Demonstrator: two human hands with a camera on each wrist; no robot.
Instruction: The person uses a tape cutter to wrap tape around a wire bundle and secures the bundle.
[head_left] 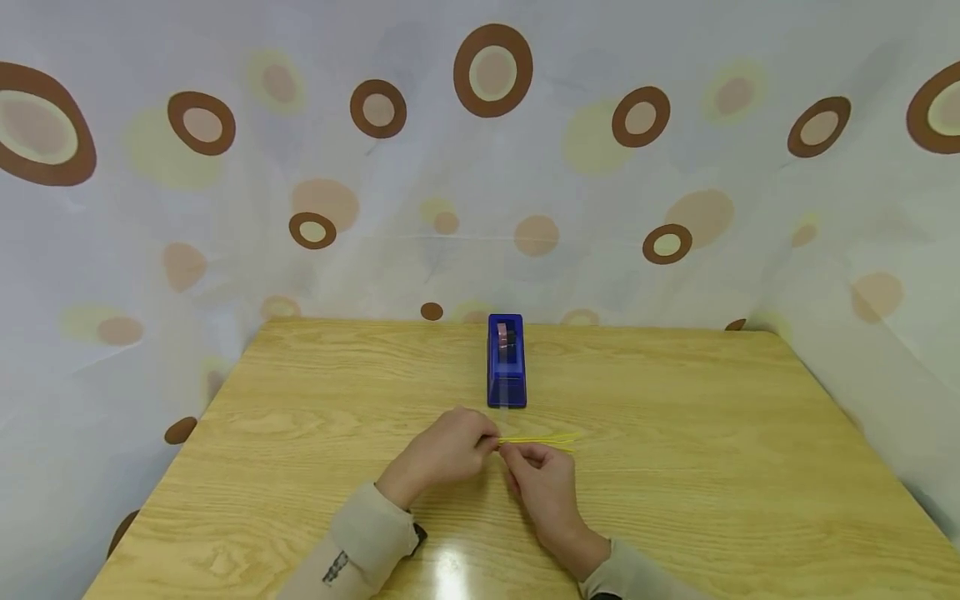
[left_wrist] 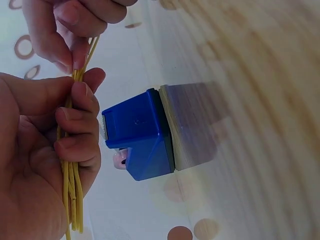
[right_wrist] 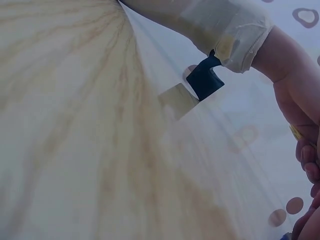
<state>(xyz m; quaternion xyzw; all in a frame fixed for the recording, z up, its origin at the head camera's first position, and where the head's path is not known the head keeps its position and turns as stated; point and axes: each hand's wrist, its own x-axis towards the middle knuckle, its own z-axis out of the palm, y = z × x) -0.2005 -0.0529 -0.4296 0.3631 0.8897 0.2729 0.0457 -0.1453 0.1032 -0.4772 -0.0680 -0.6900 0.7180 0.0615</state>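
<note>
Yellow strands: a loose bundle of thin, yellow, cord-like strands (left_wrist: 74, 207), held between both hands, on the person's near side of the blue plastic tape dispenser (head_left: 506, 385) on the light wood-grain table (head_left: 712, 417); loose ends spread past the right fingertips
Left hand grip: the left hand (head_left: 450, 447) has its fingers curled round the bundle, thumb pressing
Right hand grip: the right hand (head_left: 546, 489) pinches the strands just beside the left thumb
Handling: probably light, bendy and a little springy; separate strands could slide or splay; not likely fragile
Where to hold: best at the gathered part, thumb against fingertips
</note>
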